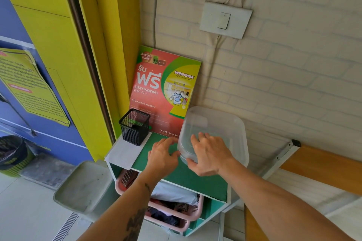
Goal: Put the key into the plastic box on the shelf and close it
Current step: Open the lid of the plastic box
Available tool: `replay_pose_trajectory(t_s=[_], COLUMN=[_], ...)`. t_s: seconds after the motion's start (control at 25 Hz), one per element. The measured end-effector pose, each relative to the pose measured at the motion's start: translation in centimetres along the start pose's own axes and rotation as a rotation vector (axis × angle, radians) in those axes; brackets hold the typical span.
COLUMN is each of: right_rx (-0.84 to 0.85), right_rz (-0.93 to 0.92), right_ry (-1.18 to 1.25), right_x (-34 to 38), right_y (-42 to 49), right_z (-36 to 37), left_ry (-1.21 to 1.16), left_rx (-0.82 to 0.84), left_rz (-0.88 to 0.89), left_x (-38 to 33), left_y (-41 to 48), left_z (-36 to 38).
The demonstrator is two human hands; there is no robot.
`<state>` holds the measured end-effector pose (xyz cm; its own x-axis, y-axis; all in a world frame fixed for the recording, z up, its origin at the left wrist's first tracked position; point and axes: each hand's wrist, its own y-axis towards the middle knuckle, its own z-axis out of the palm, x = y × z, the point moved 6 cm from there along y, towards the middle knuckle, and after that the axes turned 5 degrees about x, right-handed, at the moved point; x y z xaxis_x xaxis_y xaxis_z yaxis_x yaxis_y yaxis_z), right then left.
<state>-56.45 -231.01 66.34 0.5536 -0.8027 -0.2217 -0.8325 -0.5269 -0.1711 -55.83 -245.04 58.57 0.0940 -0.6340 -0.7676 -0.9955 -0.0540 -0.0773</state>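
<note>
Right now both hands are on the plastic box [214, 135], lower centre of the frame, sitting on the green top of the shelf [188, 177] against the brick wall. Box is translucent, rounded corners, lid [211, 123] seated or nearly so — can't tell whether it's snapped down.

Right hand [209, 154]: fingers spread flat over the near end of the lid, thumb hooked under the near-left corner rim. Left hand [163, 155]: fingers curled, tips touching the box's left corner, not closed around anything I can see. Key: not visible. Could be inside the box, could be hidden in a palm; can't tell.

Handling, my read:
- Box looks thin-walled and light, so it will slide on the shelf top if pushed sideways. Pin it with one hand.
- Lid probably flexes; the rim lip at the corners is the place to take hold, peel or press corner by corner.
- Smooth plastic is likely slippery, so grip the lip, not the flat wall.
- Not fragile, but a hard squeeze would bow the walls and pop the lid.

Nearby: black mesh pen cup [135, 126] just left of the hands, red laundry poster [162, 92] leaning behind, pink basket [172, 211] in the shelf below. Pen cup is close enough to knock if the box skids left.
</note>
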Motion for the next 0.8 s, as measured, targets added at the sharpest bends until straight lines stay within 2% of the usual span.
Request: replay_pose_trajectory(t_s=[0.48, 0.68, 0.8], right_rx=[-0.028, -0.099, -0.080], right_rz=[-0.108, -0.039, 0.035], right_ry=[-0.061, 0.016, 0.071], right_x=[0.0, -0.7, -0.1], right_y=[0.1, -0.3, -1.0], right_z=[-1.7, -2.1, -1.1], left_ry=[0.008, -0.005, -0.095], left_rx=[0.070, 0.104, 0.067], left_rz=[-0.066, -0.079, -0.068], left_x=[-0.5, -0.8, -0.5], left_y=[0.0, -0.3, -0.3], left_z=[-0.6, -0.6, -0.8])
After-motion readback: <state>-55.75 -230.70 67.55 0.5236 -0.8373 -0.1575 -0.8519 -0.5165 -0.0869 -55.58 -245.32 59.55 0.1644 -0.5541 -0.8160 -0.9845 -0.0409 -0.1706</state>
